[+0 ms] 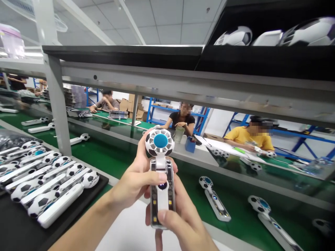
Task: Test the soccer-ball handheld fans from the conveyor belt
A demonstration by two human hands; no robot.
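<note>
Upright before me is a small handheld fan (161,201) with a football-patterned head, a blue round centre and a clear-fronted handle. My left hand (134,181) wraps its upper part from the left, thumb pressed near the round button below the neck. From the right, my right hand (184,218) grips the lower handle, its thumb lying across the front near the bottom end. Some fingers of both hands are hidden behind the handle. Two similar fans, one nearer (215,199) and one farther right (273,221), lie on the green belt.
At left a black tray (103,186) holds rows of football-headed fans. A white post (56,104) and an overhead shelf (125,55) frame the view. The green belt (115,157) runs across. Beyond it several people sit at a bench, one in a yellow shirt (251,137).
</note>
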